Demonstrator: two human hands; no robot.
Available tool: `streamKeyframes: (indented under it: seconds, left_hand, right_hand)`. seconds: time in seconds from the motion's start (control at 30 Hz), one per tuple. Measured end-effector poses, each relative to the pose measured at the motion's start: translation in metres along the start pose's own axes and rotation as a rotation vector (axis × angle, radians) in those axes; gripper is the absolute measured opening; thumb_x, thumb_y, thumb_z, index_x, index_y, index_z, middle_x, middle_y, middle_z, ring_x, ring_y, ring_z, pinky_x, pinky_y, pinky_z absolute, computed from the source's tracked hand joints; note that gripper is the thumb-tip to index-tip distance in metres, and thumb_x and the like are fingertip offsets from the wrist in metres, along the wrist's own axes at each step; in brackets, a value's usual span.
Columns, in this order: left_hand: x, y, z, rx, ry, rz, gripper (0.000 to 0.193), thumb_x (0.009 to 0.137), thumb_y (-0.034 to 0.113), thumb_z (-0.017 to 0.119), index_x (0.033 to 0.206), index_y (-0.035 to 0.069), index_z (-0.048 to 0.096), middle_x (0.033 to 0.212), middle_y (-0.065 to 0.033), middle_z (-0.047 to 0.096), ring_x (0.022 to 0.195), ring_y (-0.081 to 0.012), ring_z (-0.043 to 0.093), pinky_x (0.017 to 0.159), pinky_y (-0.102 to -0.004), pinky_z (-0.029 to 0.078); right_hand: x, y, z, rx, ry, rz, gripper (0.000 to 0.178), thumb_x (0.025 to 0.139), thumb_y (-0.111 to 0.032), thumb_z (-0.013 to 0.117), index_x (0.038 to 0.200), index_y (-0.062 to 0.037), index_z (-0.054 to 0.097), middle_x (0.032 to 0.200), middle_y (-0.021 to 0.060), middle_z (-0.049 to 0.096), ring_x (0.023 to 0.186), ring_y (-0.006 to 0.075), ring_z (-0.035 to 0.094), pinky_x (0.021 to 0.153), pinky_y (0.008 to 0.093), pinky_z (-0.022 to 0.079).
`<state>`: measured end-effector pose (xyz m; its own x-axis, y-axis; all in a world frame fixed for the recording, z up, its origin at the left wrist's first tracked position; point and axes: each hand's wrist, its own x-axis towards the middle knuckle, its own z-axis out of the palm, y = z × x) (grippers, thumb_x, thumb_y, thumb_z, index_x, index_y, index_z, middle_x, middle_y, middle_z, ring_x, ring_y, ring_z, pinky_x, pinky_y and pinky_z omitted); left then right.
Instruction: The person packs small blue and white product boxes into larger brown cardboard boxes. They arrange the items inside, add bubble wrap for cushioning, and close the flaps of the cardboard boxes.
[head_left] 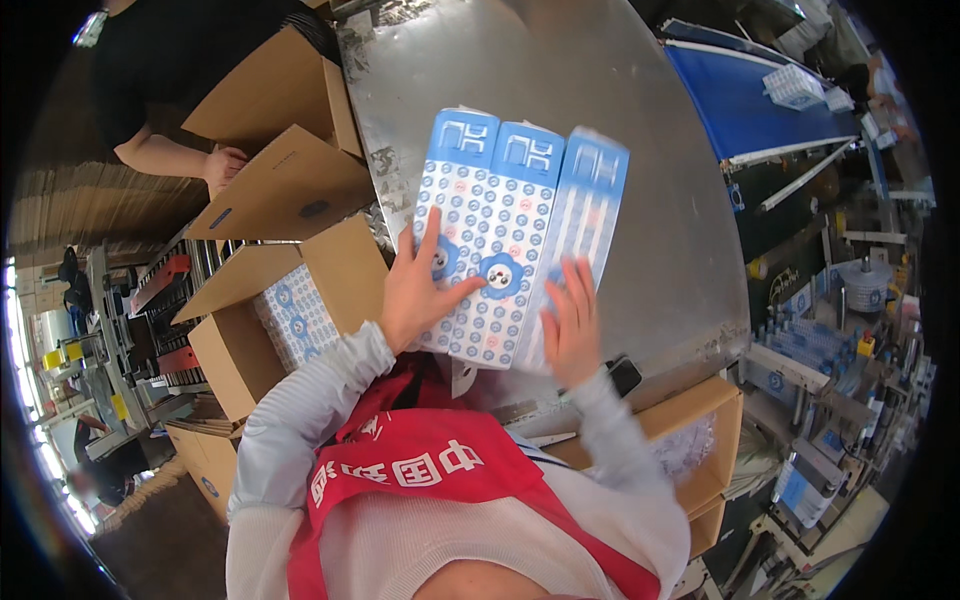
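Three long blue-and-white printed packs lie side by side on the metal tabletop in front of me: a left pack [455,205], a middle pack [522,210] and a right pack [588,215]. The right pack is slightly blurred and tilts away from the middle one, with a narrow wedge between them. My left hand [415,300] rests on the left pack, fingers spread, its thumb reaching over to the middle pack's flower figure. On the lower part of the right pack lies my right hand [572,325], fingers stretched out. What the packs contain is hidden.
An open cardboard box [230,370] at left holds similar packs. Beyond it another open carton [275,190] has a co-worker's hand [225,168] on it. A carton [715,450] with clear plastic stands at lower right. A blue conveyor [740,105] carries packs at far right.
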<state>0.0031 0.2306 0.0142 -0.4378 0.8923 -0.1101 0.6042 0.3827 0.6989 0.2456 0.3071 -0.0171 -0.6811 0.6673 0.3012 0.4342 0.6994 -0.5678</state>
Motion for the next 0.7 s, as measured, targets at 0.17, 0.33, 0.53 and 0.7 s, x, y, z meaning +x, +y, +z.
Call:
streamKeyframes:
  seconds: [0.17,0.33,0.53,0.7]
  left_hand:
    - [-0.005,0.01,-0.012,-0.036,-0.051,0.046,0.111,0.073,0.036,0.084,0.152,0.003,0.014,0.134,-0.0269,0.042,0.117,-0.0345,0.054,0.093,-0.0406,0.049]
    - [0.052,-0.031,-0.044,-0.519,-0.532,-0.443,0.094,0.081,0.04,0.076,0.148,-0.001,0.025,0.128,-0.021,0.057,0.122,-0.0277,0.053,0.099,-0.0365,0.045]
    - [0.1,-0.045,-0.041,-0.614,-0.846,-0.458,0.078,0.078,0.035,0.08,0.137,-0.002,0.045,0.128,-0.0126,0.059,0.119,-0.0223,0.055,0.105,-0.0355,0.039]
    - [0.031,-0.048,-0.074,-0.673,-0.789,-0.32,0.073,0.079,0.026,0.08,0.137,-0.001,0.043,0.128,-0.0113,0.058,0.118,-0.0198,0.055,0.102,-0.0339,0.042]
  right_hand:
    - [-0.02,-0.029,-0.005,0.823,0.233,0.828,0.047,0.099,-0.017,0.049,0.139,0.0032,0.036,0.136,0.0149,0.049,0.122,0.0224,0.046,0.102,0.0341,0.038]
    - [0.014,0.04,-0.025,1.024,-0.315,1.001,0.041,0.099,-0.029,0.055,0.122,0.0052,0.056,0.113,0.0069,0.064,0.102,0.0145,0.057,0.088,0.0294,0.047]
    - [0.024,0.099,-0.005,0.886,-0.394,0.895,0.059,0.089,-0.043,0.067,0.116,0.0095,0.059,0.112,0.0127,0.064,0.099,0.0167,0.059,0.086,0.0309,0.048]
    - [-0.016,0.025,-0.014,0.961,-0.125,0.729,0.058,0.085,-0.036,0.073,0.121,0.0056,0.056,0.113,0.0112,0.064,0.099,0.0159,0.058,0.086,0.0334,0.048]
